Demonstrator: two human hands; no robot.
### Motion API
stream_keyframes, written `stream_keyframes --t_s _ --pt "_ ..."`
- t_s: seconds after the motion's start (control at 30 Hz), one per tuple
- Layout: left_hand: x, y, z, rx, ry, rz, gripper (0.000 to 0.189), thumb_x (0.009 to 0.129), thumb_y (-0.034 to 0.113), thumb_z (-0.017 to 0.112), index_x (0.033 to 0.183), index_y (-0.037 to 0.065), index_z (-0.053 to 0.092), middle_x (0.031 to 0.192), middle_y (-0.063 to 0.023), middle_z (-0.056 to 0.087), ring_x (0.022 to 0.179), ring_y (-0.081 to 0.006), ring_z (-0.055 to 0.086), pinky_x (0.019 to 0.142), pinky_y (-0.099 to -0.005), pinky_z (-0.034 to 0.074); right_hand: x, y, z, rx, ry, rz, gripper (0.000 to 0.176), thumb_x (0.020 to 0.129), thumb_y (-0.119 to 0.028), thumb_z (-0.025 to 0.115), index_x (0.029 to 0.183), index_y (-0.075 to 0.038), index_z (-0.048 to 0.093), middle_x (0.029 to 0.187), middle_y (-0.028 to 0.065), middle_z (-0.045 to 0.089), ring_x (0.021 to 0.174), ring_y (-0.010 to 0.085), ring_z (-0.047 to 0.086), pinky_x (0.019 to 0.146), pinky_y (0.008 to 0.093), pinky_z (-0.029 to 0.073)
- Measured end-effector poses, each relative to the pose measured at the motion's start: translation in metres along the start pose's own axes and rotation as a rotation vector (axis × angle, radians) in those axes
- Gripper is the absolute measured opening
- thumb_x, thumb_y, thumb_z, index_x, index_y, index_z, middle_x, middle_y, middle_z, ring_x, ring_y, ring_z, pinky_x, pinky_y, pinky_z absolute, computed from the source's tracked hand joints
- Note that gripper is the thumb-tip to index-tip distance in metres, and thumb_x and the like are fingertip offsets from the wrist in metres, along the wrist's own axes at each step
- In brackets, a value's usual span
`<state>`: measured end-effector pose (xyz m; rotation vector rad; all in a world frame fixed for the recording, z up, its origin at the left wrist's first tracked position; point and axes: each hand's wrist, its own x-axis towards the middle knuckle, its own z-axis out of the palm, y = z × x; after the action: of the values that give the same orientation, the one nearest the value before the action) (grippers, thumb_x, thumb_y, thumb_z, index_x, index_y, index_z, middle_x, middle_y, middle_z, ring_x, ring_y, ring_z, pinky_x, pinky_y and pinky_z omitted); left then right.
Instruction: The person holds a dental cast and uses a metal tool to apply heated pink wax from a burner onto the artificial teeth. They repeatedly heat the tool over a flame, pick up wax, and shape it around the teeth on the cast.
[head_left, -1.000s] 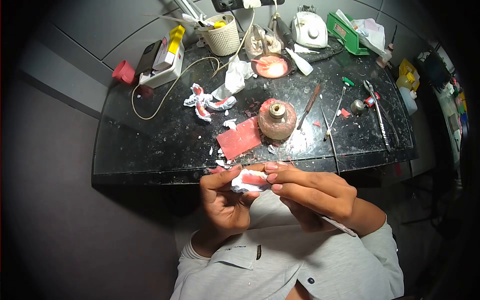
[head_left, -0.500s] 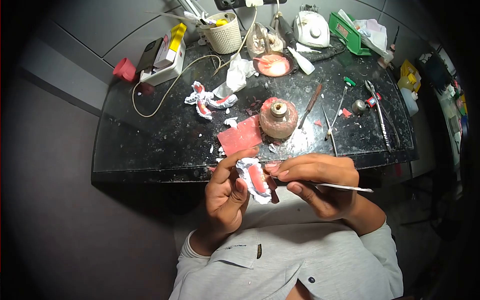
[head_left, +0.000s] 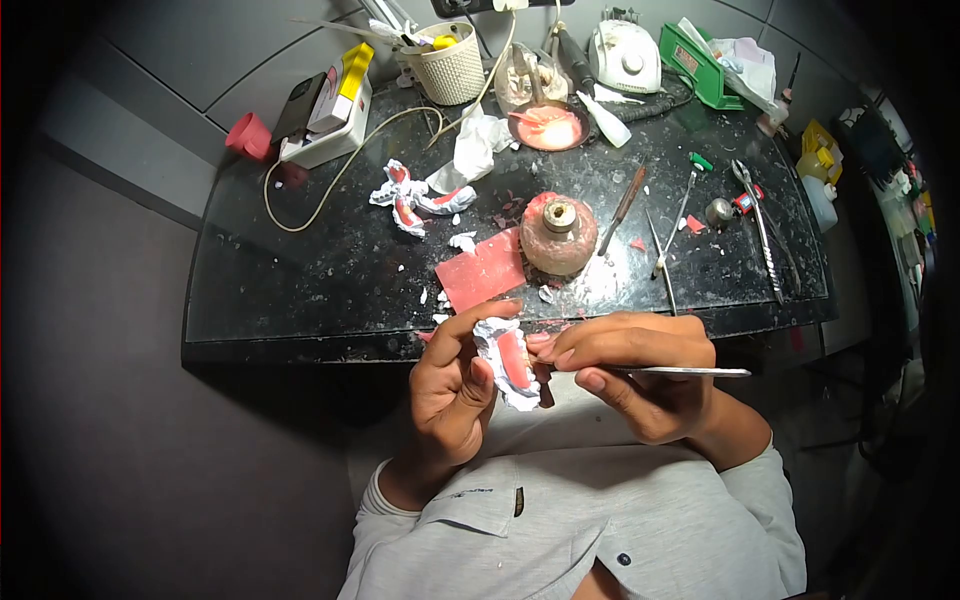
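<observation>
My left hand (head_left: 452, 390) grips a white plaster dental cast (head_left: 517, 396) by its edge, in front of the bench. Pink wax (head_left: 514, 358) lies along the cast, with a row of small teeth on its right side. My right hand (head_left: 640, 365) pinches a slim metal wax carver (head_left: 700, 372), its handle sticking out to the right. The carver's tip is hidden behind my fingers, close against the tooth side of the cast. A pink wax sheet (head_left: 480, 270) and a round glass spirit burner (head_left: 558, 238) sit just beyond my hands.
On the black bench (head_left: 300, 290) lie other plaster casts (head_left: 408, 205), crumpled tissue (head_left: 478, 148), a brown-handled knife (head_left: 625, 205) and long metal tools (head_left: 760, 235). A pan of pink wax (head_left: 548, 128), a woven basket (head_left: 447, 70) and a green bin (head_left: 700, 68) stand at the back.
The carver's outer end has shifted slightly, and its handle now shows as a thinner, straighter strip. My right fingers have moved a little left toward the cast. The left hand stays nearly still.
</observation>
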<state>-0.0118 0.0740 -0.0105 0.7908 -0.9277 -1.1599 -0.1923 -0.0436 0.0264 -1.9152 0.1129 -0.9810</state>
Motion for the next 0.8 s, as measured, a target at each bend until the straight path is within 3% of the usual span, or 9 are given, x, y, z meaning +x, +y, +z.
stream_keyframes --t_s 0.23,0.3,0.4,0.8 --pt "0.0003 -0.0035 -0.0014 0.016 0.006 0.028 0.054 0.104 0.03 0.049 0.141 -0.008 0.038 0.124 -0.0172 0.058 0.112 -0.0183 0.061 0.099 -0.0302 0.046 0.0015 0.0021 0.0001 0.015 0.018 0.007 0.017 0.082 0.009 0.07 0.098 0.006 0.071 0.096 0.019 0.073 0.09 0.0284 0.074 0.079 0.0336 0.058" --pt "0.001 -0.001 0.0001 -0.002 -0.007 0.016 0.054 0.104 0.03 0.049 0.14 -0.008 0.038 0.124 -0.0173 0.059 0.112 -0.0185 0.061 0.099 -0.0305 0.046 0.0016 0.0024 -0.0001 0.023 0.002 -0.008 0.009 0.088 0.0 0.068 0.093 0.007 0.07 0.091 0.0228 0.073 0.089 0.0318 0.074 0.081 0.0368 0.06" --pt "0.0011 -0.0014 -0.001 -0.012 -0.022 0.007 0.054 0.104 0.03 0.049 0.14 -0.008 0.038 0.123 -0.0174 0.059 0.112 -0.0188 0.061 0.099 -0.0308 0.047 0.0011 0.0013 -0.0024 0.078 0.004 0.046 0.014 0.084 0.008 0.069 0.098 0.006 0.071 0.095 0.0183 0.074 0.091 0.028 0.074 0.081 0.0344 0.058" --pt "0.0008 -0.0017 0.0003 -0.007 -0.003 0.0 0.054 0.104 0.03 0.049 0.141 -0.008 0.038 0.121 -0.0175 0.06 0.112 -0.0186 0.061 0.099 -0.0303 0.046 0.0018 0.0017 -0.003 0.084 -0.009 0.059 0.011 0.085 0.007 0.067 0.096 0.006 0.071 0.095 0.0181 0.074 0.092 0.0284 0.073 0.087 0.0365 0.058"
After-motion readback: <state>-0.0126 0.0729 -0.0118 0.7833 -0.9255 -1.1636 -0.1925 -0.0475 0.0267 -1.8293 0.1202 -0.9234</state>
